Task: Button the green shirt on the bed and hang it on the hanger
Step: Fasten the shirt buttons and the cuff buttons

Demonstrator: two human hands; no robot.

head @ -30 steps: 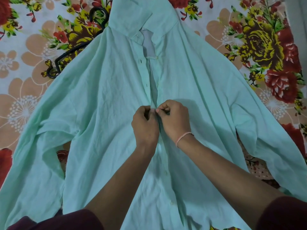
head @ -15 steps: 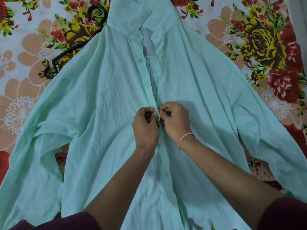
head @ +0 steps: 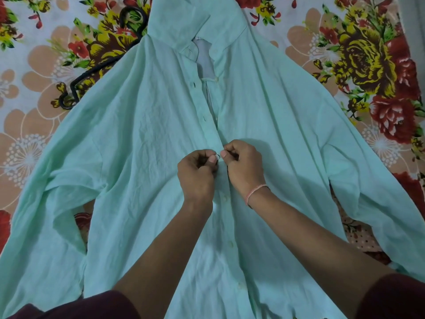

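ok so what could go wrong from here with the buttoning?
1. The left hand and right hand pinch the green shirt at mid-chest. The button is hidden between the fingertips, so it may slip before it seats.
2. Above them the placket gapes toward the collar, so a button could go into the wrong hole.
3. The black hanger lies partly under the shirt's shoulder and may snag.

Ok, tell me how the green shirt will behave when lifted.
Likely floppy: the green shirt lies wrinkled and draped flat. Probably light: thin cloth puckers where the left hand and right hand pinch it. Its unbuttoned top may gape.
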